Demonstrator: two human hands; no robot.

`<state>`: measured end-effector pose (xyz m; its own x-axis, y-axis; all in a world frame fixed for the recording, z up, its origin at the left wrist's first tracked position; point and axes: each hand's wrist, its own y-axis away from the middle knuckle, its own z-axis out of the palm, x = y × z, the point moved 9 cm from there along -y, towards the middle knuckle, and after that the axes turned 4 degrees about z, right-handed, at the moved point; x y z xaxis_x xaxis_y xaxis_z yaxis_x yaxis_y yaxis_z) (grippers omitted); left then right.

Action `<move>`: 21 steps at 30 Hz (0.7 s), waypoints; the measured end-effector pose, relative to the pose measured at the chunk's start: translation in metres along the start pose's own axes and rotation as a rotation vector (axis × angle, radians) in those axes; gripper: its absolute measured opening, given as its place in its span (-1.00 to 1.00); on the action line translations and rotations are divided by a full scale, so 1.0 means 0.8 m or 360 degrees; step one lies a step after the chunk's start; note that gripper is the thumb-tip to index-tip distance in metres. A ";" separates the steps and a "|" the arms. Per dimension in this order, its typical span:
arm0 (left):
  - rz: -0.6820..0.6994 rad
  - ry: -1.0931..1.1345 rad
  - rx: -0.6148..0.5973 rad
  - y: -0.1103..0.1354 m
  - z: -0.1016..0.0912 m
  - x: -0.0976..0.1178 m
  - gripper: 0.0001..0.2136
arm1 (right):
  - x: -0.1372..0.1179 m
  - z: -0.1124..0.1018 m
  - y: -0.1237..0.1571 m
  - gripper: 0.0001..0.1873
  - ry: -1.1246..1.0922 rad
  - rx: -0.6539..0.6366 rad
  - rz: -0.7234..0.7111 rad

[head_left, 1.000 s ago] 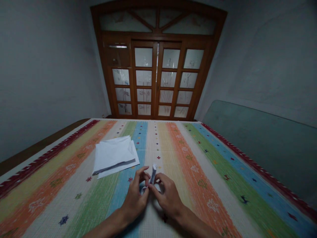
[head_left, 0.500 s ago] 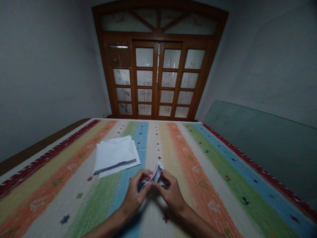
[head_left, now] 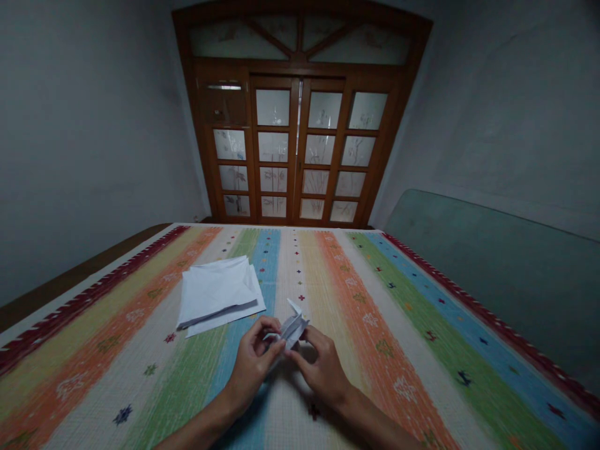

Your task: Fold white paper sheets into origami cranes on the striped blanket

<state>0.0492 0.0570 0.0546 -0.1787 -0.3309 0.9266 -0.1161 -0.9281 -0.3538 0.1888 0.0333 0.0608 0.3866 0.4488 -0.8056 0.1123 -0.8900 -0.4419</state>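
Note:
A folded white paper piece (head_left: 293, 329), origami-like with pointed tips, is held just above the striped cover (head_left: 337, 294). One tip points up and to the left. My left hand (head_left: 255, 362) pinches its left side between fingers and thumb. My right hand (head_left: 321, 369) grips its right side, and the fingers hide part of the paper. A loose stack of white paper sheets (head_left: 218, 294) lies on the cover to the left, apart from both hands.
The cover has coloured stripes and small embroidered motifs, with a red border along each side. A dark wooden edge (head_left: 70, 278) runs along the left. A teal panel (head_left: 497, 281) stands at the right. Beyond the cover is a wooden door with frosted glass panes (head_left: 295, 150).
The folded paper has turned and spread wider, with a pointed tip now showing at the top left. Both hands have shifted slightly on it. The paper stack has not moved.

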 end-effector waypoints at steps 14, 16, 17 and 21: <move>-0.0088 0.0028 0.0053 0.001 -0.003 -0.013 -0.78 | 0.009 -0.001 0.006 -0.73 -0.0069 0.0082 0.0190; -0.0083 0.0030 0.0042 0.001 -0.002 -0.013 -0.79 | 0.016 -0.001 0.004 -0.72 -0.0183 0.0092 0.0264; -0.0080 0.0025 0.0036 0.001 -0.002 -0.013 -0.80 | 0.020 0.000 0.003 -0.72 -0.0249 0.0084 0.0306; -0.0084 -0.0045 -0.0050 0.000 0.001 -0.010 -0.87 | 0.028 0.006 -0.002 -0.67 -0.0532 0.0002 0.0379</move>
<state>0.0518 0.0595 0.0470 -0.1435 -0.2867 0.9472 -0.1552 -0.9388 -0.3076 0.1931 0.0453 0.0417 0.0831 0.2321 -0.9691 0.0545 -0.9721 -0.2281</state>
